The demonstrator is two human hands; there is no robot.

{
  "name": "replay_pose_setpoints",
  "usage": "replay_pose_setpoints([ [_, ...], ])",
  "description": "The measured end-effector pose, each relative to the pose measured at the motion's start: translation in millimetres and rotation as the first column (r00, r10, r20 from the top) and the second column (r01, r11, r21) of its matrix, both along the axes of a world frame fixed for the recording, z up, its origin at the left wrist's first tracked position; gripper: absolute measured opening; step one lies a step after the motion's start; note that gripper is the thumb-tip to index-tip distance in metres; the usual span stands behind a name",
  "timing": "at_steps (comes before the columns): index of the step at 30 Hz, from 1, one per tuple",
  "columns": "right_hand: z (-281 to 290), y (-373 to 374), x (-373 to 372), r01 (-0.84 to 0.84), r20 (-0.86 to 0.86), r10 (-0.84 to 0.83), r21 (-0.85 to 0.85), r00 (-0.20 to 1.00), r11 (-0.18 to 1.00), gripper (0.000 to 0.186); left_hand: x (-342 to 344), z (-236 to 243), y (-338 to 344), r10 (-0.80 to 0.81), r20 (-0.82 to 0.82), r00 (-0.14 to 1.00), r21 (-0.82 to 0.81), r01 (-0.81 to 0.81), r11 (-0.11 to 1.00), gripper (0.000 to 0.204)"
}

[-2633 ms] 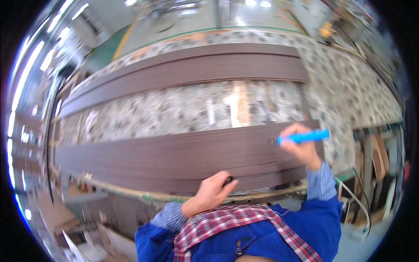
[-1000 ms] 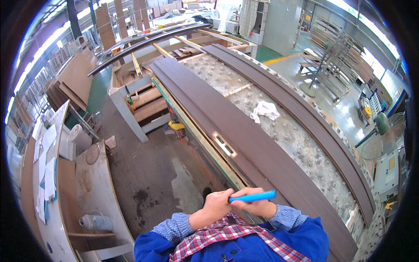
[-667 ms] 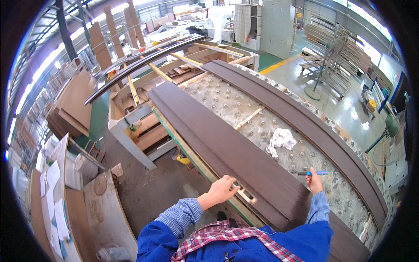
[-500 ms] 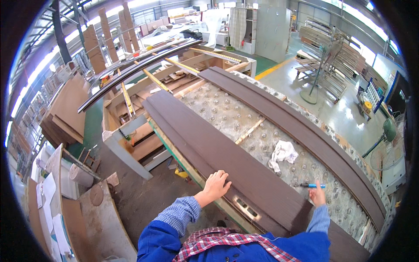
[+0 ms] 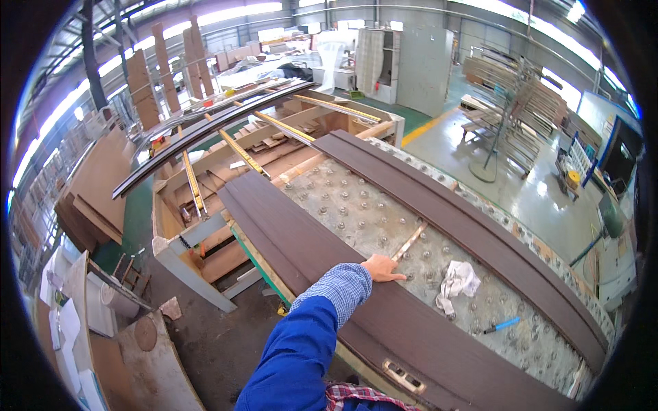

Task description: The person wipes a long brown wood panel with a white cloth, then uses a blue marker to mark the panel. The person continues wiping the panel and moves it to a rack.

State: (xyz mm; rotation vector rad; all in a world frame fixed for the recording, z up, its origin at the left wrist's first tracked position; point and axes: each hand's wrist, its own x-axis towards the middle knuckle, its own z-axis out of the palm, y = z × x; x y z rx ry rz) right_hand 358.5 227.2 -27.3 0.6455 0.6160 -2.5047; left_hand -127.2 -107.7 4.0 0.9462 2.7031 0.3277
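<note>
Fingers (image 5: pixel 396 277) of the left hand (image 5: pixel 380 268), grip unclear, overlap the nearer brown board (image 5: pixel 426 335), whose length runs from their far left to near right.

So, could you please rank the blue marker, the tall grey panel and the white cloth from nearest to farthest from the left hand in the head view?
1. White cloth: right of the left hand, on the studded table.
2. Blue marker: farther right, past the cloth.
3. Tall grey panel: in the background, well beyond the table.
</note>
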Motion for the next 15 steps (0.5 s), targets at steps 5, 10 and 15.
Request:
replay_pose_setpoints([
  [5,21,-44,-20,0.504,0.295,-0.580,0.296,0.759,0.811,0.052,2,18,-35,0.076,0.194,0.978,0.022,-0.082,0.996,0.077],
  [10,35,-57,-29,0.470,0.242,-0.556,0.333,0.795,0.817,0.045,10,24,-36,0.041,0.146,0.989,0.035,-0.046,0.998,0.079],
  [15,22,-79,-32,0.432,-0.233,-0.382,0.677,0.894,0.596,0.038,33,49,-65,0.023,0.074,0.997,0.001,-0.023,1.000,0.082],
])
